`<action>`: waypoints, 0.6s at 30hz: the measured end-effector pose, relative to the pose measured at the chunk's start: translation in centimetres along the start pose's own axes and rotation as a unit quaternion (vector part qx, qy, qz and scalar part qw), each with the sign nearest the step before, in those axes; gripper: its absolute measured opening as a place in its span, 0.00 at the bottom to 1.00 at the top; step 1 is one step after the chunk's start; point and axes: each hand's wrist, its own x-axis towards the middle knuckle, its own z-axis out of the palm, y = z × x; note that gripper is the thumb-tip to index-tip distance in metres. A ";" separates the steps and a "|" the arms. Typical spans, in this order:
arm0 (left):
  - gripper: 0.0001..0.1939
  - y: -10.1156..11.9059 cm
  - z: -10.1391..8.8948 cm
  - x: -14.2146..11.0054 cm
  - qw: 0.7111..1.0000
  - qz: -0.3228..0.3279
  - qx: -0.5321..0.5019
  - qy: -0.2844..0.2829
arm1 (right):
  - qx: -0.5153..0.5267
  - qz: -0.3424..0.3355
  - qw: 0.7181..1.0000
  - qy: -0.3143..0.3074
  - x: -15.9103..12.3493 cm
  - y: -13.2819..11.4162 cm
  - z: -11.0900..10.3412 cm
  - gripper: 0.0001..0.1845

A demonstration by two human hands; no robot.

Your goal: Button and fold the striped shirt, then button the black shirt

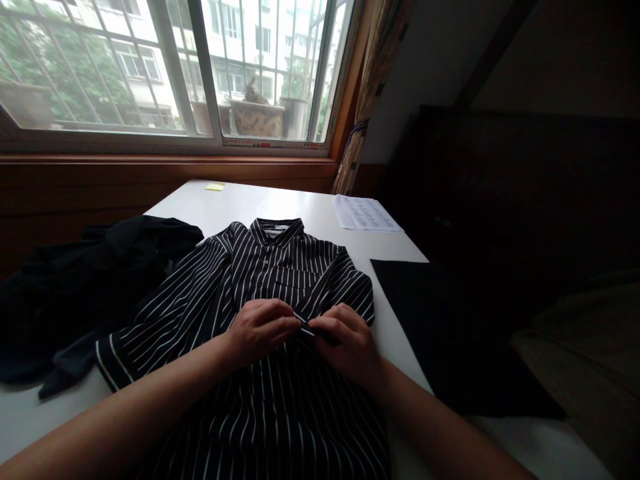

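A black shirt with white stripes [270,393] lies front up, its collar [277,230] pointing toward the window. The sleeve on the right is bent inward across the chest. At its end, near the middle of the shirt, my left hand [263,330] pinches what looks like the cuff [306,325] between thumb and fingers. Close beside it, my right hand [347,340] grips the same bit of cloth from the right. The fingertips hide most of the cuff. The other sleeve [165,307] stretches out to the lower left, lying loose.
Dark crumpled clothing [90,280] is heaped on the left of the white table [310,207]. Flat black cloth [450,327] covers part of the right side. Printed sheets [366,213] and a yellow sticky note [215,187] lie toward the far edge, below the window.
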 end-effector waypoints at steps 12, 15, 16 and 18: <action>0.07 0.0 -0.8 0.8 0.996 0.089 0.014 -0.026 | 0.087 0.046 0.994 -0.036 0.6 0.6 -0.8 0.06; 0.07 0.0 -0.9 0.7 0.995 0.093 0.018 -0.031 | 0.109 0.040 0.992 -0.050 0.5 1.0 -0.7 0.07; 0.07 0.0 -0.8 0.7 0.995 0.093 0.018 -0.033 | 0.112 0.038 0.992 -0.052 0.4 1.1 -0.6 0.07; 0.06 0.0 -0.7 0.6 0.995 0.089 0.017 -0.037 | 0.106 0.027 0.993 -0.052 0.2 1.1 -0.6 0.08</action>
